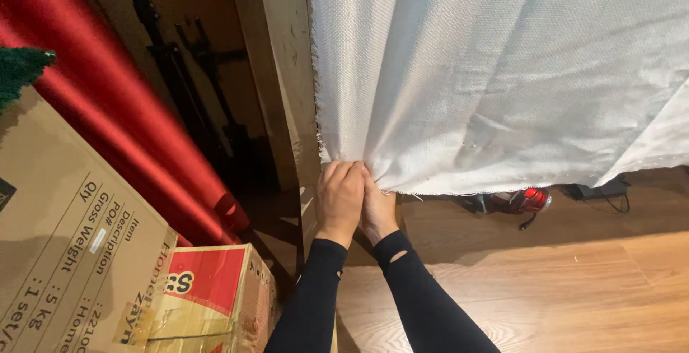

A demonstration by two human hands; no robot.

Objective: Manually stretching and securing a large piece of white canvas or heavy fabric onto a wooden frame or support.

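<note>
Both hands meet at the lower left corner of the white cloth point(495, 73), which hangs beside a wooden post point(276, 73). The left hand point(339, 198) and right hand point(377, 209) press together, fingers clamped on the frayed hem. Cardboard boxes point(79, 252) and red rolls point(108, 101) stand left, above the wood floor point(560, 295).

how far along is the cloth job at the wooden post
The white woven cloth already hangs spread across the frame. In hand: the left hand and right hand pinch its lower corner together at the wooden post. The bottom hem to the right hangs loose, apparently unfastened.
</note>
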